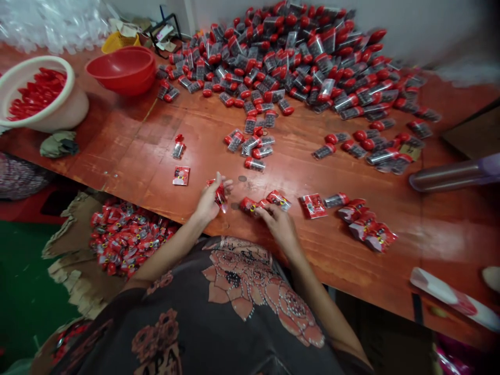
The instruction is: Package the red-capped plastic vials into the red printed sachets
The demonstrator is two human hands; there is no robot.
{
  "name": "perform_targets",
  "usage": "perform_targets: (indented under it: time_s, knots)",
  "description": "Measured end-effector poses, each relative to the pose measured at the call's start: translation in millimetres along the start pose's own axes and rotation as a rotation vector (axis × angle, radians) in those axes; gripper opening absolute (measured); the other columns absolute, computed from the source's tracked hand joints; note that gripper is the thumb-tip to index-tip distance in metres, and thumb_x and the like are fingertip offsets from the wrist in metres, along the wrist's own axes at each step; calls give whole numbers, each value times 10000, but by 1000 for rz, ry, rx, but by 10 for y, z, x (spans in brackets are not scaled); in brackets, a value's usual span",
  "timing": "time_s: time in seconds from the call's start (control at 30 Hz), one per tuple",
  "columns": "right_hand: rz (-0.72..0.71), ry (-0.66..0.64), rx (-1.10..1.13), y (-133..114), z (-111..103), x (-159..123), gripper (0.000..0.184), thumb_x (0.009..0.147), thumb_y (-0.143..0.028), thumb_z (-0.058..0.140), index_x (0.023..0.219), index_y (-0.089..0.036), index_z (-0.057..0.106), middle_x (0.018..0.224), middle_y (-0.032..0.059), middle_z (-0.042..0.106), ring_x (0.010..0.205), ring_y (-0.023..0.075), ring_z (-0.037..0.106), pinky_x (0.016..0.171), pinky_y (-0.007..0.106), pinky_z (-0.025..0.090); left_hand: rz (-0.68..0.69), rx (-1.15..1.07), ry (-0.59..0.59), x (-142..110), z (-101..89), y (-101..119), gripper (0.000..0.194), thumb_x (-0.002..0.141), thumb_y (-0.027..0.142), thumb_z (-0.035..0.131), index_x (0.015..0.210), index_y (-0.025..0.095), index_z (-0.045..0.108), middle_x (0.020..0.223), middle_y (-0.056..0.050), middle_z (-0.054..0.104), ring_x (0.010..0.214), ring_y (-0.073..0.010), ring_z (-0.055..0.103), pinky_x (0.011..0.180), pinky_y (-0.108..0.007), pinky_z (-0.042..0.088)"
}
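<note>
My left hand (209, 200) is closed on a small red printed packet (219, 194) near the front edge of the red wooden table (128, 151). My right hand (278, 221) rests just right of it, fingers curled on a red-capped clear tube (250, 205). Another wrapped tube (278, 199) lies just beyond the right hand. A flat red packet (312, 205) and a bare tube (336, 199) lie further right, then a small heap of wrapped packets (367, 226). A huge pile of red-capped tubes (297, 62) covers the back of the table.
A white bowl of red caps (58, 112) and a red bowl (125, 70) stand at the back left. A cardboard box of wrapped packets (121, 239) sits below the table's left edge. A film roll (449, 177) lies at right. One flat packet (181, 175) lies left.
</note>
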State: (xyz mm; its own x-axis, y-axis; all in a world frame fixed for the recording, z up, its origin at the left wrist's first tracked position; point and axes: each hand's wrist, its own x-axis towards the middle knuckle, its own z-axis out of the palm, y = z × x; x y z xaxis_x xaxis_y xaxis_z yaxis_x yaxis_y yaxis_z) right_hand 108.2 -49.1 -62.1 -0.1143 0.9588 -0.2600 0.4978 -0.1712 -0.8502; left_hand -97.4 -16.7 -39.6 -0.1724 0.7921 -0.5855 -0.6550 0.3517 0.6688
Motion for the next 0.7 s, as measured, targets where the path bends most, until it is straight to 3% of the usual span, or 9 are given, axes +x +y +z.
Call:
perform_targets:
  time_s: [0.1,0.17,0.23,0.33,0.43,0.57,0.7]
  knots:
    - [-125,133,-287,-76,-26,-45,305,858,-498,599,955,-224,692,924,92,690,779,236,623,681,366,468,-72,-112,10,19,27,92,168,755,235,758,840,153,638,846,-62,724,738,-135,673,638,-235,505]
    - [-204,155,-240,-182,48,-30,349,882,-475,583,1115,-227,660,1079,118,663,854,242,627,746,391,487,-95,-123,-14,-11,85,75,190,724,79,726,877,152,641,877,-56,731,773,-141,682,705,-262,524]
    - [-252,101,-47,-265,179,45,384,877,-436,607,1207,-240,603,1090,104,656,847,216,632,760,374,511,-77,-108,-47,-53,152,4,300,674,-18,699,912,155,644,911,-56,740,819,-153,692,752,-282,527]
    - [-231,26,263,-286,371,224,405,889,-379,597,1272,-269,522,1008,53,686,804,182,647,733,340,541,-1,-92,-91,-102,210,-128,315,653,19,742,925,156,661,905,-49,746,846,-162,694,787,-290,517]
    - [-246,46,342,-261,434,361,363,925,-347,534,1281,-281,513,1167,62,686,977,200,668,853,374,544,28,-68,-116,-117,197,-209,306,606,125,832,878,133,691,796,-31,733,740,-147,682,753,-274,513]
    - [-350,15,195,-301,373,420,356,949,-299,475,1303,-284,512,1319,65,636,1169,220,626,977,403,497,38,-88,-86,-73,152,-233,331,520,139,880,801,124,704,716,-9,717,633,-115,654,665,-233,504]
    - [-344,-35,-98,-378,299,482,319,955,-303,440,1247,-250,557,1062,70,736,916,244,708,794,380,540,39,-126,-83,16,152,-237,272,534,127,862,744,125,688,660,13,690,559,-77,611,548,-180,444]
